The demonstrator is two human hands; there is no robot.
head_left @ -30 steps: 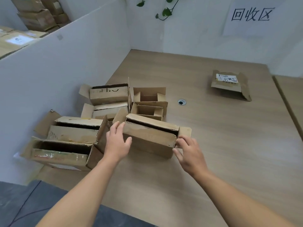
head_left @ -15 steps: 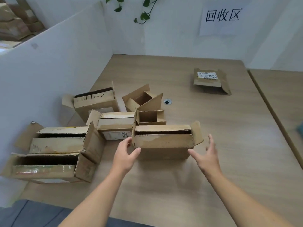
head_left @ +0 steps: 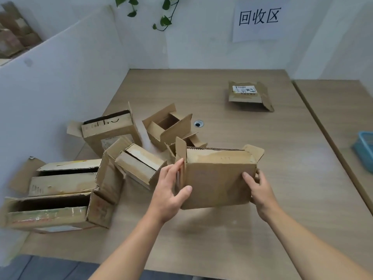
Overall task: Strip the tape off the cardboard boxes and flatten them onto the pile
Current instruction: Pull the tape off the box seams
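Note:
A brown cardboard box (head_left: 218, 176) is lifted off the wooden table (head_left: 282, 178), its flaps open at both ends. My left hand (head_left: 171, 193) grips its left end, thumb on the front face and fingers along the side. My right hand (head_left: 260, 190) grips the right end, thumb on the front and fingers behind. A flattened box with a white label (head_left: 250, 96) lies at the far right of the table.
Several open cardboard boxes crowd the left side: two large ones (head_left: 60, 195) by the white partition (head_left: 50, 87), a tilted one (head_left: 139, 164), a dark-printed one (head_left: 110, 132) and small ones (head_left: 169, 126). A blue basket (head_left: 365, 150) sits at the right edge. A cable hole (head_left: 198, 123) is mid-table.
Both hands closed on the ends of the box and raised it off the table toward me. The neighbouring box on the left tipped over.

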